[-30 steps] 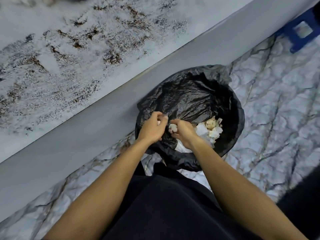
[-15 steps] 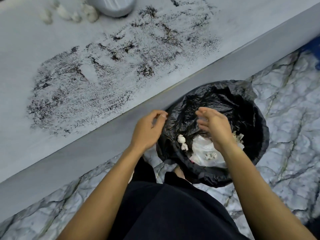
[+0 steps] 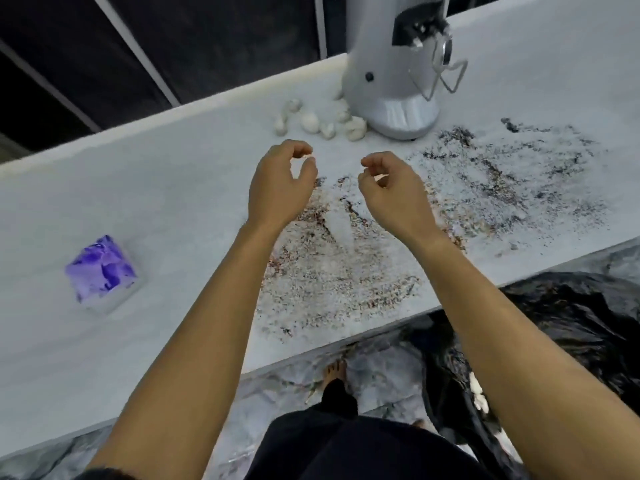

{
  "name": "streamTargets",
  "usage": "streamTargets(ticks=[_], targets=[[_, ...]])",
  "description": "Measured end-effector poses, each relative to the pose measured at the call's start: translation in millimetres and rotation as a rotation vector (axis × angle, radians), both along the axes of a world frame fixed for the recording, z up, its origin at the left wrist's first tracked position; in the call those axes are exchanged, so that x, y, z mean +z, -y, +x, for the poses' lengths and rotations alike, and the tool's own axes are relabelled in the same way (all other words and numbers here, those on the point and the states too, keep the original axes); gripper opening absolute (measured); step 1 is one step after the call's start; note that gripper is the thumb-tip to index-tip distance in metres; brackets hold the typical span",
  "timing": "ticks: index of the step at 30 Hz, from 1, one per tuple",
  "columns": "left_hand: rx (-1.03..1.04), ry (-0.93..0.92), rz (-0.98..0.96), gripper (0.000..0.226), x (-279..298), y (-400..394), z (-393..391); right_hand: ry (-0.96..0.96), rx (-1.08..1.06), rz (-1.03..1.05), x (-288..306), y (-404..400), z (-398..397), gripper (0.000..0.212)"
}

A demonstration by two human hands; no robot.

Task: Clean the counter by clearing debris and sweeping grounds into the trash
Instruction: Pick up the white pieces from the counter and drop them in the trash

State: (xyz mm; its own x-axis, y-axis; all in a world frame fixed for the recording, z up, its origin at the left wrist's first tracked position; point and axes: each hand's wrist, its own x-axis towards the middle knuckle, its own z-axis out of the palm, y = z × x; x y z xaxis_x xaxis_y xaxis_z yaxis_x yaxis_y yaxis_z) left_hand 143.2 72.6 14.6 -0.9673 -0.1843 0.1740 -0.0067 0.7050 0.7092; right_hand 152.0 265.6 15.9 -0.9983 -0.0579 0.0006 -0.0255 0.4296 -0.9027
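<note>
Dark coffee grounds [image 3: 346, 271] lie scattered across the white counter [image 3: 156, 188], from the middle to the right. Several crumpled white paper balls [image 3: 310, 121] sit at the back, beside the grey grinder. My left hand [image 3: 278, 188] and my right hand [image 3: 394, 192] hover side by side over the grounds, a short way in front of the balls. Both hands are empty, with fingers loosely curled and apart. The black-lined trash bin [image 3: 571, 327] stands on the floor at the lower right, partly hidden by my right forearm.
A grey coffee grinder [image 3: 394, 81] stands at the back of the counter. A purple tissue pack [image 3: 102, 268] lies on the counter's left. Dark wall panels rise behind the counter. The marble floor and my bare foot [image 3: 334, 372] show below the counter's front edge.
Both hands have risen from the trash bin, where white paper bits dropped, and moved up over the counter. My view has lifted from the bin to the counter top.
</note>
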Motion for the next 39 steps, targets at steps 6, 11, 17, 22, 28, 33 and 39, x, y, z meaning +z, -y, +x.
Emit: streamTargets(ticks=[6, 11, 17, 22, 28, 33, 39], targets=[[-0.019, 0.116, -0.247, 0.041, -25.5, 70.5, -83.4, -0.081, 0.075, 0.382, -24.4, 54.5, -91.4, 0.044], [-0.017, 0.2, -0.327, 0.049, -52.8, 87.3, -140.3, -0.05, 0.074, 0.643, -42.7, 88.7, -150.4, 0.05], [-0.031, 0.167, -0.426, 0.042, -74.8, 91.5, -161.3, -0.107, 0.019, 0.981, -60.1, 115.4, -179.6, 0.043], [-0.05, 0.144, -0.453, 0.029, -79.1, 93.6, -152.1, -0.099, 0.03, 1.015, -66.0, 121.1, -174.9, 0.029], [-0.081, 0.06, -0.205, 0.023, -56.6, 69.1, -112.4, -0.008, -0.046, 0.31, -35.8, 99.9, -115.0, 0.03], [-0.193, 0.016, -0.029, 0.019, -39.8, 3.8, -49.5, 0.14, -0.09, -0.053, -14.0, 48.6, -31.3, 0.028], [-0.404, 0.035, 0.033, 0.019, -40.4, -87.3, 35.6, 0.335, -0.22, -0.129, -5.8, -39.6, 68.2, 0.014]])
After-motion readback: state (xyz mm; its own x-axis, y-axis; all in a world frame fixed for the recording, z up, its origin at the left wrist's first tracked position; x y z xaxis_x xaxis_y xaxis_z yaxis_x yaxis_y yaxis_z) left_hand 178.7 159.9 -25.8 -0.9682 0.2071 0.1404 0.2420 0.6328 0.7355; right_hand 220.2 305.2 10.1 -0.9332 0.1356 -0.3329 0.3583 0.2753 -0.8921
